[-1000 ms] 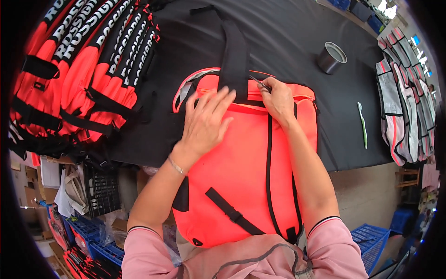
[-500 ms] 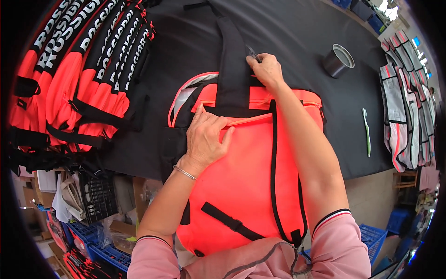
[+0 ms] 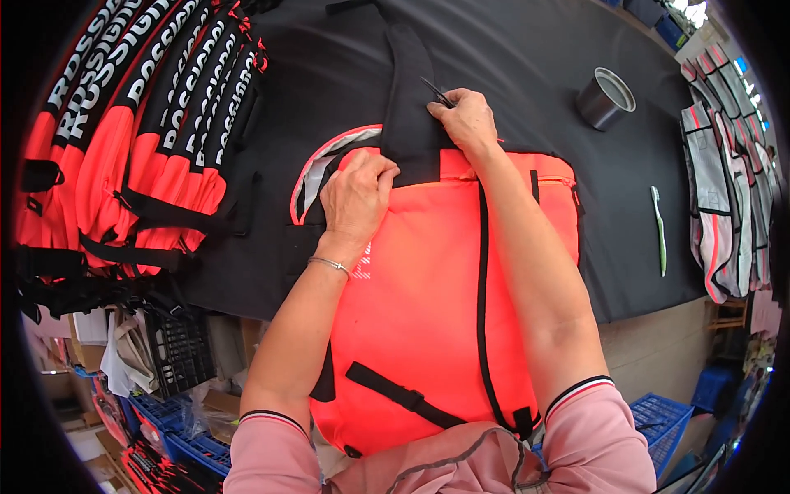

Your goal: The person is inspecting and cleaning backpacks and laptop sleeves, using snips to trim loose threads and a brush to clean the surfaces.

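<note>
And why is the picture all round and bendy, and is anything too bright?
In the head view, the fisheye lens blackens the corners and bows the black table's front edge; in that same view, the bright orange-red bag shows little fabric detail, and white patches at upper right look washed out.

Sewing-type workshop, stacked bags (image 3: 104,173), black-covered worktable (image 3: 527,58), blue crates (image 3: 661,421)

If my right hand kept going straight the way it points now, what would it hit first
Most likely the wide black strap, just ahead of your right hand. The thin dark tool it holds seems to overlap the strap's edge, but the depth between them is unclear.
</note>
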